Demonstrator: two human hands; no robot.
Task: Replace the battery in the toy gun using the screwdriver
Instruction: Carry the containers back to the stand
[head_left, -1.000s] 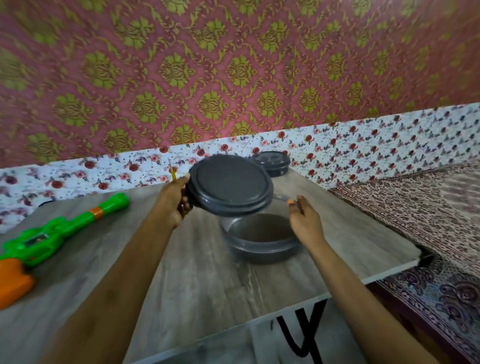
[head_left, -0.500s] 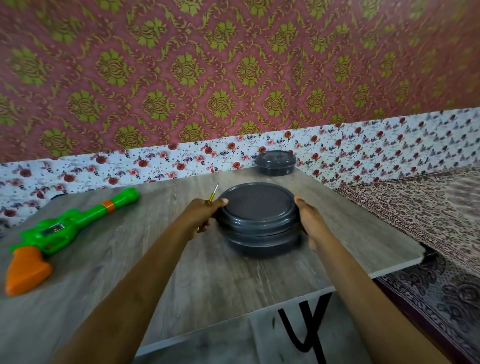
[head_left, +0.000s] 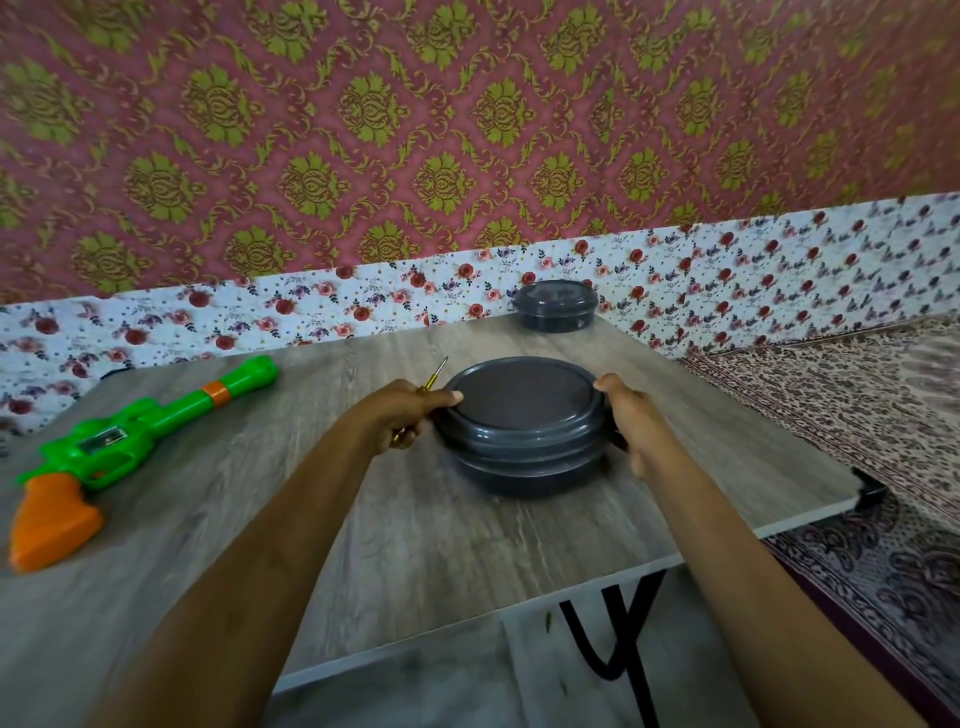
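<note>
So, mid-frame I've got both hands on the grey lidded container (head_left: 522, 431) that sits on the wood-grain table (head_left: 415, 530); my left hand (head_left: 400, 413) is on its left edge, thumb laid over the lid rim, fingers curled shut round the screwdriver (head_left: 435, 376); its yellow handle is tucked in the fist w/ the metal tip poking up and right above the knuckles; my right hand (head_left: 631, 418) cups the container's right side, thumb on top of the lid rim, fingers wrapped round the wall; lid looks seated flat on the base. Toy gun (head_left: 130, 441) lies flat at the left of the frame, well apart from the hands; green body and barrel pointing to the upper right, orange grip toward the lower left edge; slightly blurred. 2nd grey container (head_left: 555, 305), lid on, stands at the table's far edge by the floral wall strip, centre-right. Patterned fabric fills the right side of the frame.
</note>
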